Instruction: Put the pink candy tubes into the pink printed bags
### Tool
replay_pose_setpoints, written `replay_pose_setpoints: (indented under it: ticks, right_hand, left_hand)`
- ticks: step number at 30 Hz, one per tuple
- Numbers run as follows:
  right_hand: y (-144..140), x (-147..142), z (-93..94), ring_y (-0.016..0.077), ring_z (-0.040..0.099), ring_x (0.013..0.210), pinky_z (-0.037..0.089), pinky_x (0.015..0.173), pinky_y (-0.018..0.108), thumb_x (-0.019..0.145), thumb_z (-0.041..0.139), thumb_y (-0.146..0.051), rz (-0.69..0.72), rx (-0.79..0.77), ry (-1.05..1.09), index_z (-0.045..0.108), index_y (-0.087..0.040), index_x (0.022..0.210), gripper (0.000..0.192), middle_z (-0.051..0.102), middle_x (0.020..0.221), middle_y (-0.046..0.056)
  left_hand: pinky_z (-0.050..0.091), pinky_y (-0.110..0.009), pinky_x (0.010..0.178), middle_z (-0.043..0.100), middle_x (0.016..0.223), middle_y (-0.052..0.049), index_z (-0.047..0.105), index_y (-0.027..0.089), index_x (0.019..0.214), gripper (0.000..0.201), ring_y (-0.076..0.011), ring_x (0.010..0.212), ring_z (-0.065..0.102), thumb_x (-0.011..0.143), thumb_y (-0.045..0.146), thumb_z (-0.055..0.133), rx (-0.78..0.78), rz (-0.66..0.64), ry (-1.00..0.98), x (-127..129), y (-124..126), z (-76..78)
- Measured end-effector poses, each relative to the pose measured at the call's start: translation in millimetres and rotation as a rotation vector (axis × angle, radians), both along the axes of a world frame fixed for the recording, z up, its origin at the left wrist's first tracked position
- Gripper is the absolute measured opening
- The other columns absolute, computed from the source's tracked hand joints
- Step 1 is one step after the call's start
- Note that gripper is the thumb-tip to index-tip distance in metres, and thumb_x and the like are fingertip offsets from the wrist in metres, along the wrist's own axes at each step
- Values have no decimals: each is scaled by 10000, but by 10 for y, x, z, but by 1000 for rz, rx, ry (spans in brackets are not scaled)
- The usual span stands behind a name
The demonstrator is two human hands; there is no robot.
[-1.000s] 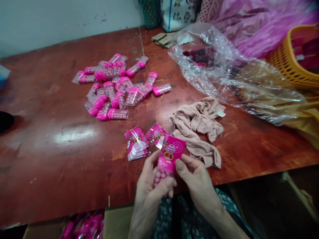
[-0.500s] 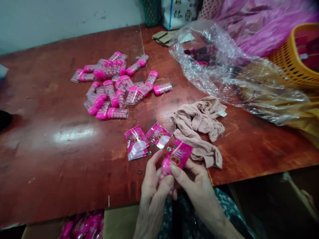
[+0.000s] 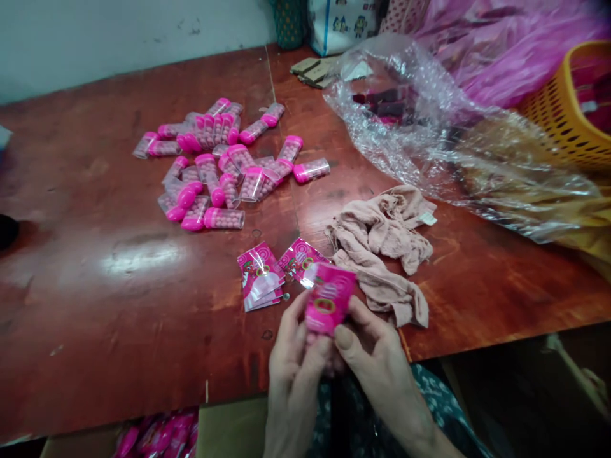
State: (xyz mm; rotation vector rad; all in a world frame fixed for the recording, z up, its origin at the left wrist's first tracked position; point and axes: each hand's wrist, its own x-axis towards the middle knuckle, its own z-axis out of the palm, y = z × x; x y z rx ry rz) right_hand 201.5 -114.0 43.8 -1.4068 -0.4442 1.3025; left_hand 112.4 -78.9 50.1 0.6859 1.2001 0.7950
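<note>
My left hand [image 3: 298, 362] is closed around a small clear bottle of pink candy balls [image 3: 317, 340], mostly hidden by my fingers. A glossy pink printed sleeve [image 3: 329, 299] covers its cap end. My right hand [image 3: 377, 356] grips the sleeve from the right, with the thumb at its lower edge. Just beyond my hands lie a small stack of flat pink sleeves [image 3: 260, 277] and another flat sleeve [image 3: 301, 259]. A loose pile of pink-capped candy bottles [image 3: 229, 181], without sleeves, lies farther back on the left.
A crumpled beige cloth [image 3: 382, 235] lies right of my hands on the reddish wooden table [image 3: 119, 331]. Clear plastic wrap [image 3: 405, 127] and a yellow basket [image 3: 548, 114] stand at the right. Below the front edge, a cardboard box [image 3: 231, 426] holds pink packets [image 3: 162, 436].
The pink sleeve has come down over the bottle's cap end and turned more upright. My right thumb has shifted slightly down and to the right.
</note>
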Motion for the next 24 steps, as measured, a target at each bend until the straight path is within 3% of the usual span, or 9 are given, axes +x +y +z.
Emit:
replay_pose_setpoints:
  ticks: [3, 7, 11, 19, 24]
  right_hand:
    - [-56, -94, -45, 187, 606, 909, 511, 779, 287, 846, 559, -350, 53, 97, -93, 520, -223, 1148, 330, 605, 1056, 62]
    - [-57, -216, -89, 180, 598, 839, 502, 731, 270, 846, 553, -315, 116, 168, -247, 542, -182, 1084, 272, 600, 952, 62]
    - [2, -237, -92, 170, 602, 762, 494, 683, 257, 838, 560, -297, 86, 203, -241, 588, -175, 975, 186, 604, 851, 40]
    - [-39, -200, 31, 140, 591, 625, 466, 559, 210, 853, 537, -331, 173, 207, -78, 577, -158, 852, 178, 607, 699, 24]
    - [-103, -222, 103, 129, 599, 571, 454, 490, 182, 875, 500, -346, 116, 207, -83, 551, -153, 840, 202, 619, 677, 38]
  left_hand:
    - [464, -191, 598, 666, 735, -23, 651, 183, 859, 142, -108, 629, 582, 742, 262, 666, -45, 146, -132, -2, 91, 54]
    - [490, -215, 643, 673, 790, -45, 676, 168, 818, 166, -111, 660, 593, 703, 283, 707, -106, 283, -220, 5, 127, 109]
    - [481, -192, 583, 635, 657, -30, 684, 144, 722, 151, -100, 586, 569, 655, 264, 747, -115, 273, -228, 17, 93, 137]
    - [513, -237, 570, 674, 704, -53, 699, 135, 789, 254, -135, 579, 602, 617, 309, 766, -83, 227, -204, -58, 202, 216]
    - [515, -243, 564, 684, 688, -71, 706, 115, 758, 247, -133, 555, 598, 631, 321, 753, -124, 264, -196, 10, 99, 244]
